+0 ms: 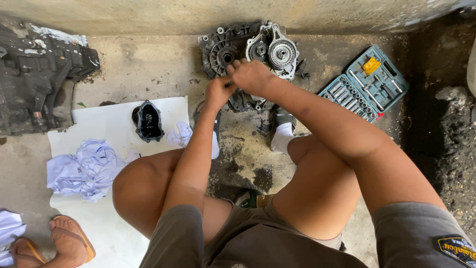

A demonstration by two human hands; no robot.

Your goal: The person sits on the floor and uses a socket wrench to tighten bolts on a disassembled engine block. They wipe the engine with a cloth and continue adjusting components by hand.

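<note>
Head view: the person squats over a greasy gearbox housing (250, 54) that lies on the concrete floor (148, 64) against the wall. Both hands meet at its near edge. The right hand (252, 75) is curled over the casing, its fingers closed around something small that cannot be made out. The left hand (218, 92) sits just beside it, fingers narrow and pinched at the same spot.

As a judgement, the step in hand is work on a small fitting at the near rim of the housing; the next move calls for steady finger grip on an oily part.

Right of the housing, an open teal socket set (366, 83) lies within reach. Left of the housing, a black oily cover (148, 121) rests on a white sheet (109, 119), with crumpled rags (89, 168) nearer the person. Further left sits 1 more dark casing (39, 74). Another person's sandalled foot (69, 240) stands well apart at the lower left. The person's own knees crowd the space before the housing.
</note>
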